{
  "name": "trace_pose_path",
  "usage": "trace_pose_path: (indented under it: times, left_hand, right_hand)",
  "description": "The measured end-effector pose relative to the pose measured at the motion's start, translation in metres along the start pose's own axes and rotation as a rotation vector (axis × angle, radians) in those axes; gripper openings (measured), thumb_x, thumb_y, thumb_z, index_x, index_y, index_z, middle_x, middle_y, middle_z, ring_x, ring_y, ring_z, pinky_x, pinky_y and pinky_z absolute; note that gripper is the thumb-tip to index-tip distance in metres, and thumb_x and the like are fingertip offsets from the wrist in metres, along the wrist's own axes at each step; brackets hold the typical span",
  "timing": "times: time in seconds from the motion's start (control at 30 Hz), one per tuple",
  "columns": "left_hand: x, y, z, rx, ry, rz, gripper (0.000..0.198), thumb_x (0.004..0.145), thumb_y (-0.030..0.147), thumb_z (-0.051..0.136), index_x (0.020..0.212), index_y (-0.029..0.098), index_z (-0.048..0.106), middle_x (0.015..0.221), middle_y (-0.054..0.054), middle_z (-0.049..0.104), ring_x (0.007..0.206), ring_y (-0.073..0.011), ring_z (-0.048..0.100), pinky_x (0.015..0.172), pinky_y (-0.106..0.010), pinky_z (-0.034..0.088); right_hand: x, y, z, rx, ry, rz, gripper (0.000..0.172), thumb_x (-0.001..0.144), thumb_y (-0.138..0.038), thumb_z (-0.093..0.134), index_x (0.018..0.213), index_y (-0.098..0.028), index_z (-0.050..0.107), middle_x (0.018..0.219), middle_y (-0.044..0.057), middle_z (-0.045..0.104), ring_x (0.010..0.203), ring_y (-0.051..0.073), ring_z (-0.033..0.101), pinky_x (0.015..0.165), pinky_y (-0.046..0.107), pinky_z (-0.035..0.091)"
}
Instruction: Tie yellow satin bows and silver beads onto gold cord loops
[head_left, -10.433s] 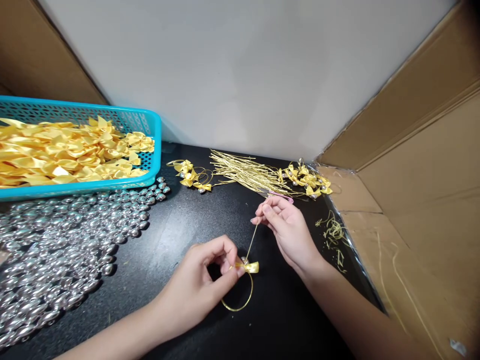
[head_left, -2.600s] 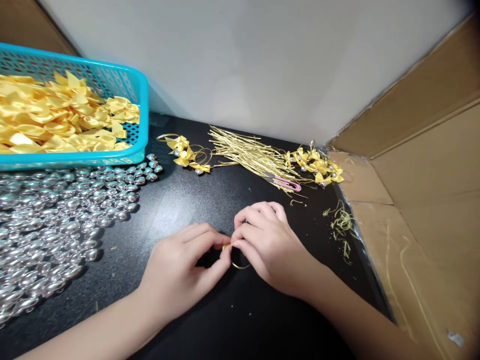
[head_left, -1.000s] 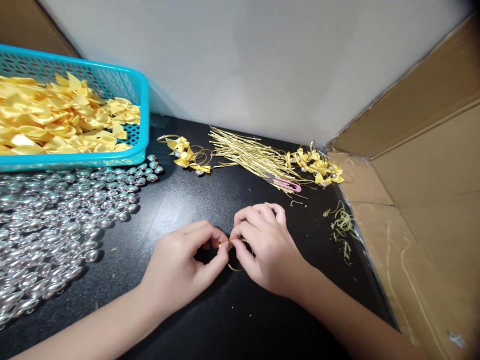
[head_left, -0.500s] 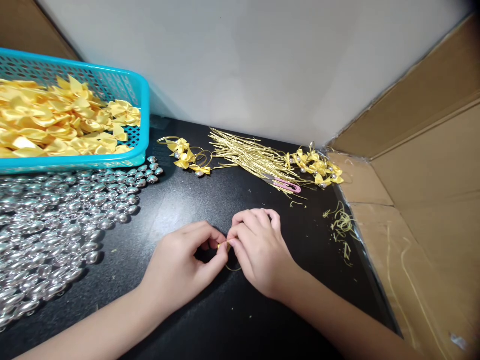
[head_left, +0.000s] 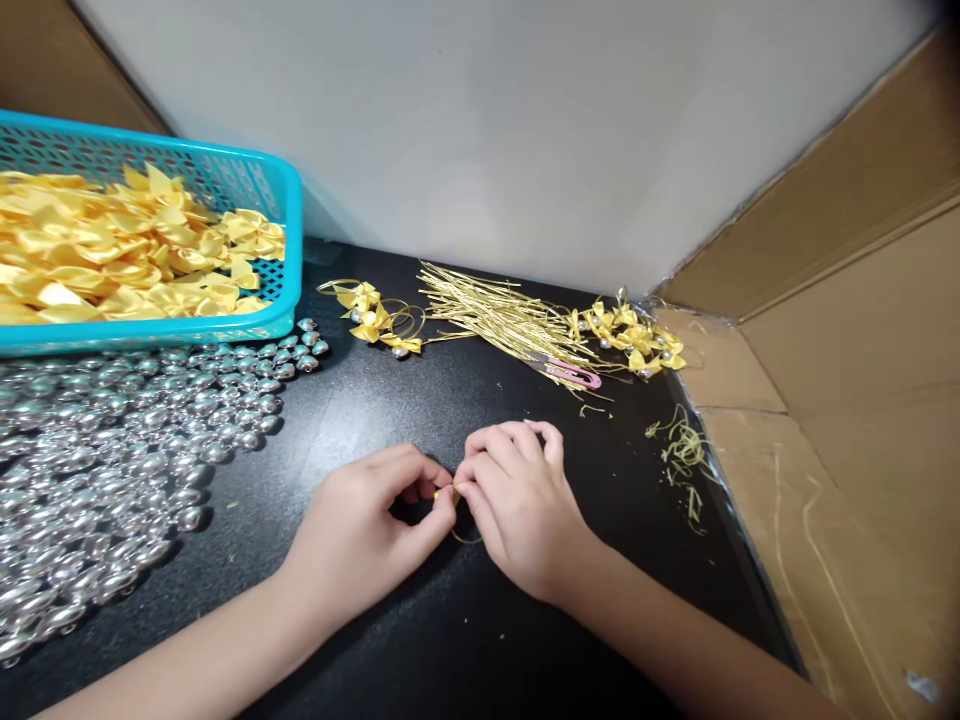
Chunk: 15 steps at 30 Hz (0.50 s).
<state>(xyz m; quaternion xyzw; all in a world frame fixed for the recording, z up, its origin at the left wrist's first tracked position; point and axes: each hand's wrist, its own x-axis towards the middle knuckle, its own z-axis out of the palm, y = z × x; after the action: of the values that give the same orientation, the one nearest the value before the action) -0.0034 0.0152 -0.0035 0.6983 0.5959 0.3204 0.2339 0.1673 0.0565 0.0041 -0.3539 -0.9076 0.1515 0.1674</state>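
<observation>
My left hand [head_left: 375, 520] is closed, its thumb and forefinger pinching a gold cord [head_left: 466, 541] near a small yellow bit that is mostly hidden. Fingertip to fingertip with it, my right hand [head_left: 517, 500] pinches the same cord from the other side. A thin loop of the cord hangs below the fingers, just above or on the black table [head_left: 420, 640]; which one I cannot tell. Beyond the hands lies a bundle of gold cords [head_left: 502, 320] with a pink-handled tool [head_left: 574, 374] on it.
At the left stands a blue basket [head_left: 296, 250] of yellow ribbon bows [head_left: 127, 250]. Many silver heart-shaped bells or beads [head_left: 135, 470] spread before it. Bows tied with bells [head_left: 375, 318] lie at the back, more [head_left: 634, 335] to the right. Cord scraps [head_left: 682, 450] lie near cardboard walls [head_left: 862, 330].
Both hands stay in nearly the same place, fingertips still together on the cord. The view has shifted slightly, so the basket sits a little lower.
</observation>
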Motion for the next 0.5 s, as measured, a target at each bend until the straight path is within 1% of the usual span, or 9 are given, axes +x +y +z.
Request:
trace_pose_path:
  times: [0.23,0.4,0.5]
  left_hand:
    - [-0.0008,0.0002,-0.0008,0.063,-0.011,0.028,0.016,0.081,0.022,0.055,0.069,0.019,0.064,0.06,0.001,0.063,0.053,-0.0135,0.06,0.052,-0.025,0.046]
    - [-0.001,-0.0013,-0.0009,0.166,0.0,0.116,0.021,0.085,0.024,0.052,0.068,0.018,0.063,0.063,-0.003,0.065,0.057,-0.0167,0.063,0.054,-0.027,0.049]
    - [-0.0016,-0.0025,-0.0006,0.217,0.009,0.149,0.022,0.085,0.024,0.052,0.068,0.017,0.063,0.062,-0.003,0.063,0.056,-0.0172,0.061,0.052,-0.027,0.048]
  right_hand:
    - [0.0004,-0.0004,0.0017,0.007,0.004,0.013,0.016,0.093,-0.015,0.046,0.085,-0.018,0.059,0.098,0.003,0.063,0.096,0.019,0.05,0.093,0.043,0.022]
    - [-0.0001,-0.002,0.0025,0.027,-0.013,0.037,0.015,0.093,-0.016,0.046,0.085,-0.019,0.059,0.1,0.003,0.064,0.096,0.019,0.05,0.091,0.042,0.023]
    - [-0.0001,-0.003,0.0025,0.052,-0.018,0.052,0.016,0.094,-0.016,0.046,0.085,-0.019,0.058,0.099,0.003,0.064,0.095,0.019,0.05,0.091,0.041,0.023]
